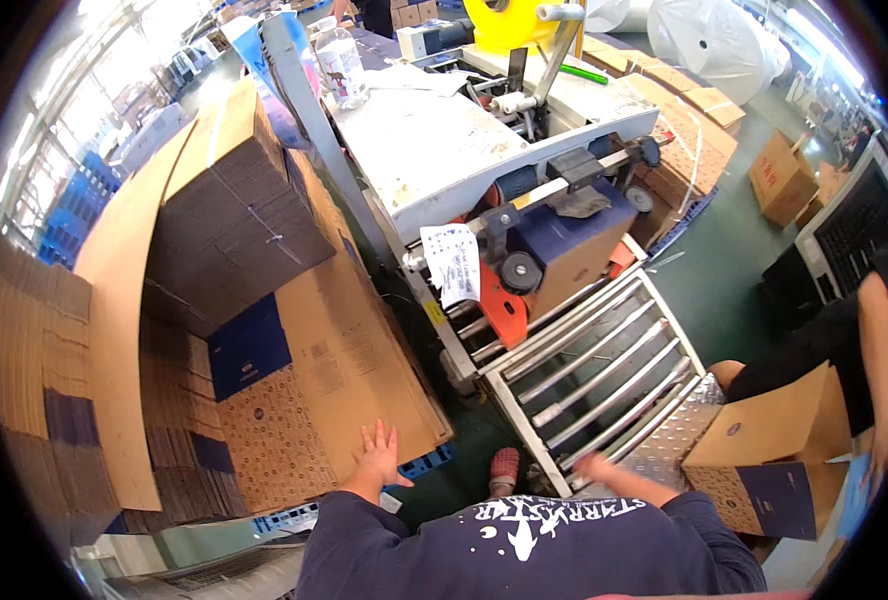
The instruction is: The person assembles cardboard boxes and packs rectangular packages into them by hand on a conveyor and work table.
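Low in the frame, left of centre, the left hand (376, 452) lies flat with its fingers (379, 432) spread wide, released, pressing on the near edge of the top flattened carton (349, 350), a brown sheet with a dark blue panel. That carton tops a stack of flat cartons (179, 440) filling the lower left, with another leaning bundle (234, 200) standing above it in the upper left.

Right of centre, the right hand (596, 467) reaches onto the near end of the roller conveyor (584, 370); it is blurred, so whether its fingers are open or clenched cannot be told, and nothing shows in them. Up the rollers, a dark blue box (564, 245) sits inside the carton sealing machine (484, 150), with a yellow tape roll (509, 20) at the top edge and a paper sheet (454, 262) hanging off the frame.

Lower right, a folded-up brown and blue box (774, 450) stands beside another person's arm (879, 350). A red shoe (504, 468) shows on the green floor (724, 270).
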